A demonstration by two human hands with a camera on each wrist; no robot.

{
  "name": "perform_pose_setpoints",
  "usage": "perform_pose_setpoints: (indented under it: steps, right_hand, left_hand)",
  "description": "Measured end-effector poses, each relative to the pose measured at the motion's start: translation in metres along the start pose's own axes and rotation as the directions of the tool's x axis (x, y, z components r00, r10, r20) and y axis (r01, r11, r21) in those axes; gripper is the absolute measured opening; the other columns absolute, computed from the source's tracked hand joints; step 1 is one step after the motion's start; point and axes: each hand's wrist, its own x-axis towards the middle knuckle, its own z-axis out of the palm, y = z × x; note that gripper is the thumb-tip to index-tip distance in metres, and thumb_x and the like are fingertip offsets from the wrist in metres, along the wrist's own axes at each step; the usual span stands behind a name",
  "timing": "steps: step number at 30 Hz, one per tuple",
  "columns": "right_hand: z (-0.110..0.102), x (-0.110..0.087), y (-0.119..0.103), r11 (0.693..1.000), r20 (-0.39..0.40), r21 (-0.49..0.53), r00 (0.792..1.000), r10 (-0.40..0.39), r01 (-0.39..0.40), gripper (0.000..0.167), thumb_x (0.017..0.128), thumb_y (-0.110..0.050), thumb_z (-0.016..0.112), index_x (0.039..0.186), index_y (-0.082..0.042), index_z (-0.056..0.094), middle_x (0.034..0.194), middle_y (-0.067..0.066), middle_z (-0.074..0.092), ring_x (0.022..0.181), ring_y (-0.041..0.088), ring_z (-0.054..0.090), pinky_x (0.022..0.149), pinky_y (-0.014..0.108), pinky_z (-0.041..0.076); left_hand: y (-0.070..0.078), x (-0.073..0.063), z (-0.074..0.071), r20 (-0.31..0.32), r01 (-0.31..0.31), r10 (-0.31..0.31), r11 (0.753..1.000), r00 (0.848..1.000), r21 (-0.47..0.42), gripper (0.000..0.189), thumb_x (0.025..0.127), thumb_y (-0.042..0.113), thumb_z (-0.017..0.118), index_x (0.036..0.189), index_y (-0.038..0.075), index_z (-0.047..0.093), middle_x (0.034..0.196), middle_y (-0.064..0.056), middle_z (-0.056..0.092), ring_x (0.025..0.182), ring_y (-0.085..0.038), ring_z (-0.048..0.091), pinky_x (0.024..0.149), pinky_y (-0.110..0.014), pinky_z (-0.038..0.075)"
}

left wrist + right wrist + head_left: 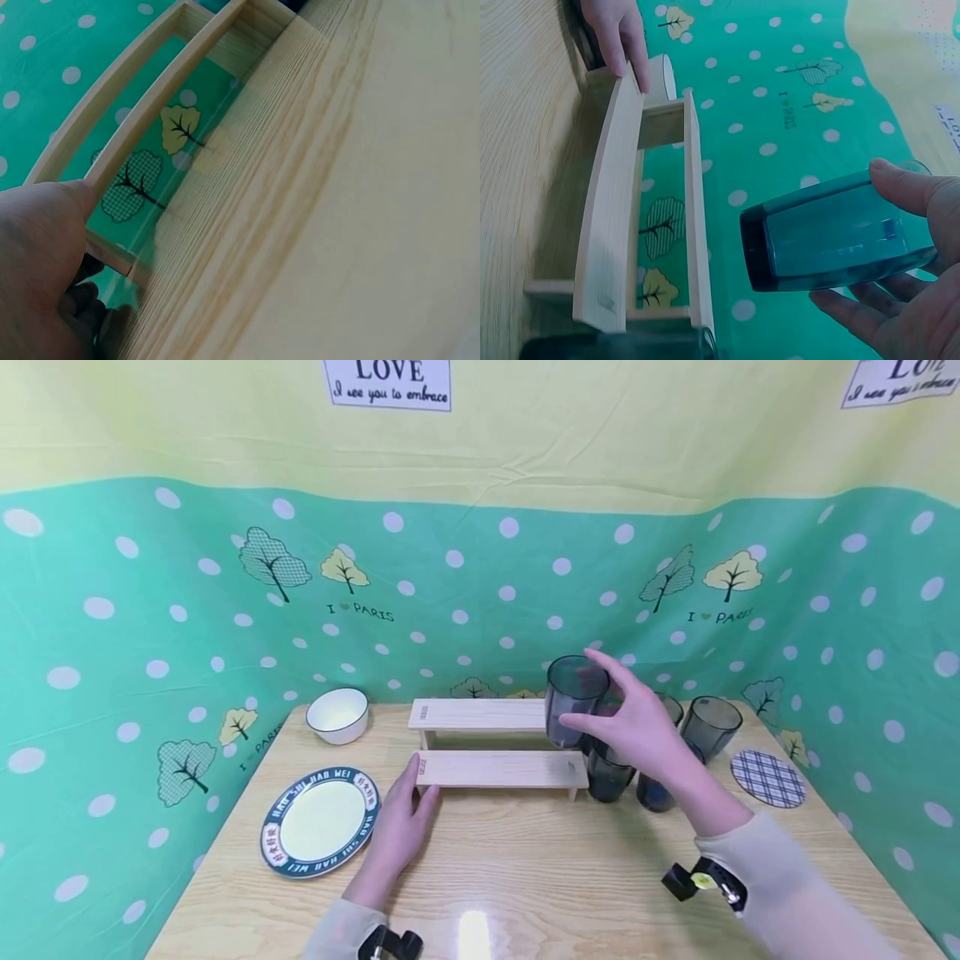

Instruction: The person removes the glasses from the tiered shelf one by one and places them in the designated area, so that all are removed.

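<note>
My right hand (641, 727) holds a dark translucent drinking glass (567, 710) between thumb and fingers, upright, over the right end of a two-tier wooden rack (495, 768). In the right wrist view, the glass (817, 232) has its thick base away from the palm, and air separates it from the rack (604, 225). At the rack's left end, my left hand (400, 831) grips the lower tier, its thumb along the front. The left wrist view shows that hand (37, 255) at the end of the rack's slats (166, 94); some fingers are in shadow.
Several more dark glasses (712, 725) stand right of the rack, some behind my right forearm. A checked round coaster (768, 778) lies beyond them. On the left are a white bowl (337, 714) and a blue-rimmed plate (322, 822). A patterned green cloth (510, 585) hangs behind the table.
</note>
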Motion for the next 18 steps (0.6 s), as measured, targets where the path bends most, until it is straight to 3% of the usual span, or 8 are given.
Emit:
perform_pose_setpoints:
  steps: [2,11,18]
  right_hand:
    - [-0.007,-0.003,0.001,1.0,-0.006,-0.007,1.0,0.003,-0.003,0.105,0.089,-0.057,0.092,0.173,-0.046,0.031,0.181,0.0,0.026,0.161,0.046,0.031,0.114,0.07,0.048]
    - [-0.037,-0.018,0.006,0.996,-0.06,-0.084,0.998,0.008,-0.013,0.11,0.088,-0.057,0.092,0.176,-0.041,0.027,0.181,0.008,0.028,0.161,0.049,0.031,0.116,0.079,0.039]
    - [-0.06,-0.031,0.015,0.997,-0.099,-0.06,0.995,0.033,-0.039,0.113,0.088,-0.054,0.093,0.176,-0.043,0.023,0.176,0.012,0.037,0.157,0.048,0.039,0.11,0.074,0.047]
  left_hand:
    - [-0.001,0.0,0.0,-0.002,-0.003,0.003,1.0,1.0,0.001,0.074,0.117,0.04,0.055,0.177,0.011,0.023,0.178,-0.017,0.031,0.164,-0.039,0.03,0.133,-0.057,0.027]
    - [-0.002,0.0,0.0,-0.007,-0.017,0.017,1.0,1.0,-0.014,0.074,0.117,0.039,0.057,0.177,0.01,0.024,0.178,-0.017,0.032,0.163,-0.038,0.031,0.133,-0.056,0.027]
    - [-0.002,0.0,0.0,-0.003,-0.014,0.014,1.0,1.0,-0.014,0.074,0.117,0.038,0.057,0.177,0.01,0.023,0.179,-0.017,0.031,0.164,-0.038,0.03,0.134,-0.056,0.026]
